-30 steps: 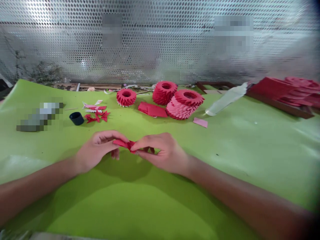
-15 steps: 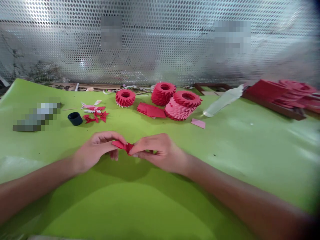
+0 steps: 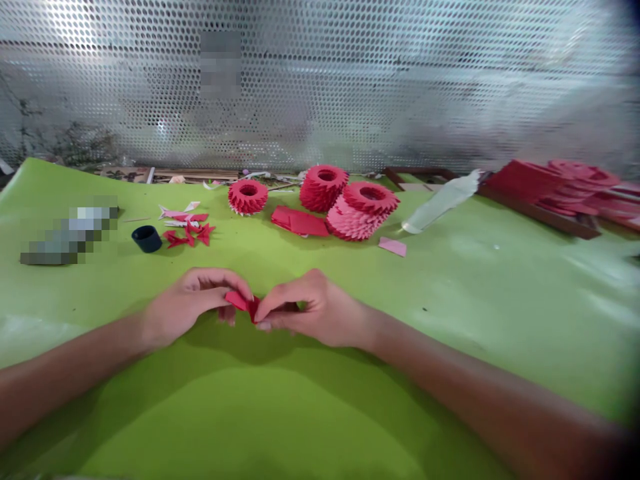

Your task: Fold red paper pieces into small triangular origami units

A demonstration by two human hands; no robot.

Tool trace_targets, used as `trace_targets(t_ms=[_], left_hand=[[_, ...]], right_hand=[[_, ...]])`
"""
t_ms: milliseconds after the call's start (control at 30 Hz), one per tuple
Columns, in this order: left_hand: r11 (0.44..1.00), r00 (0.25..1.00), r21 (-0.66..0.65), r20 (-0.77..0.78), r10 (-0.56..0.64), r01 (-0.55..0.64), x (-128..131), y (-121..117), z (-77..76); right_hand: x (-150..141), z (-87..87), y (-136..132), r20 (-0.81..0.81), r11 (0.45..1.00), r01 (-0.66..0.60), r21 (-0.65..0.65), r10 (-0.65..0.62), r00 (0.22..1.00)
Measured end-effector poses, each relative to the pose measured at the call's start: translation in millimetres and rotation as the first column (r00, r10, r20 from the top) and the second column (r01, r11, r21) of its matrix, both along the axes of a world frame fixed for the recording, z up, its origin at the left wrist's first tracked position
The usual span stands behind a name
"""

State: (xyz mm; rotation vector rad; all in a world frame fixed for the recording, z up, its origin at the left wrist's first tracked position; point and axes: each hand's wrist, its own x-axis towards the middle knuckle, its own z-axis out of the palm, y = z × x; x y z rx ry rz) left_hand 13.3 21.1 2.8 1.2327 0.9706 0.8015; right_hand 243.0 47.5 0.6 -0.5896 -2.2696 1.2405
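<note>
Between my hands is a small piece of red folded paper (image 3: pixel 237 301), held up over the green table cover. My left hand (image 3: pixel 187 307) pinches its left end between thumb and fingers. At the other end, my right hand (image 3: pixel 313 308) grips the paper with thumb and forefinger, hiding part of it. Beyond my left hand lie several small red folded paper pieces (image 3: pixel 189 235) and a dark round cap-like ring (image 3: pixel 147 239). A stack of red paper (image 3: pixel 299 221) rests farther back, past both hands.
Rings built of folded paper stand at the back: a small red one (image 3: pixel 248 197), a taller red one (image 3: pixel 325 187) and a red-and-pink one (image 3: pixel 361 212). A pink slip (image 3: pixel 393 247) and a whitish tube (image 3: pixel 440 201) lie right of them. A brown tray (image 3: pixel 545 212) holds red paper.
My right fingers have moved slightly down and left, bending the right end of the red paper downward. Both hands keep hold of it. The view has shifted a little.
</note>
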Motion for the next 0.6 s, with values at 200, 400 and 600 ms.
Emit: trace_targets(t_ms=[200, 400, 600], left_hand=[[1.0, 1.0, -0.024, 0.021, -0.002, 0.002, -2.1, 0.1, -1.5], [0.999, 0.999, -0.016, 0.04, 0.03, -0.029, -1.9, 0.0, -0.4], [0.997, 0.993, 0.016, 0.087, 0.079, -0.081, 0.3, -1.9, 0.7]], right_hand=[[-1.6, 3.2, -1.3, -0.001, 0.966, -0.029, -0.256, 0.03, 1.0], [-5.7, 2.8, -1.7, -0.037, 0.927, 0.041, -0.372, -0.059, 0.998], [-7.9, -1.8, 0.1, -0.086, 0.89, 0.098, -0.445, -0.151, 0.985]])
